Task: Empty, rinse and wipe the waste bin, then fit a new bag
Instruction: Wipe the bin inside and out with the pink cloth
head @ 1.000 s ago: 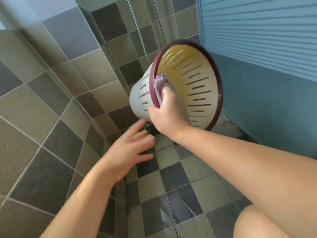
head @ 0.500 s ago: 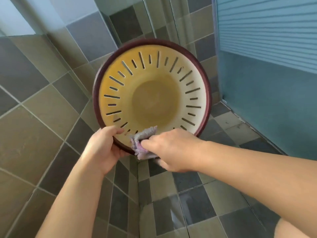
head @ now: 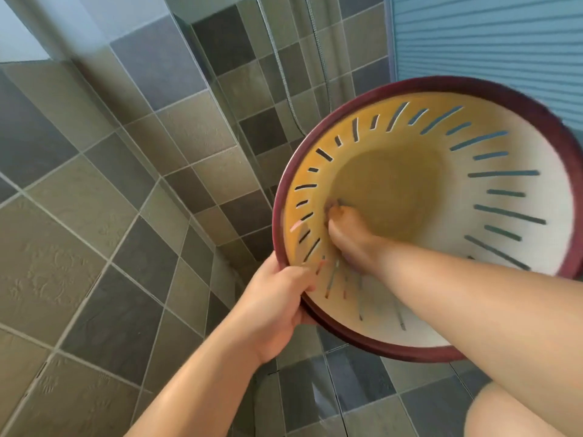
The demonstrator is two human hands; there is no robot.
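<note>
Waste-bin wiping, head view. The left hand now grips the dark red rim of the waste bin at its lower left, holding it tilted with its mouth toward the camera above the tiled floor. The right hand, at the rim half a second ago, has plunged to the bin's base; a trace of the cloth shows at its curled fingertips. Judged: wiping has moved to the inside, and no bag is fitted yet.
</note>
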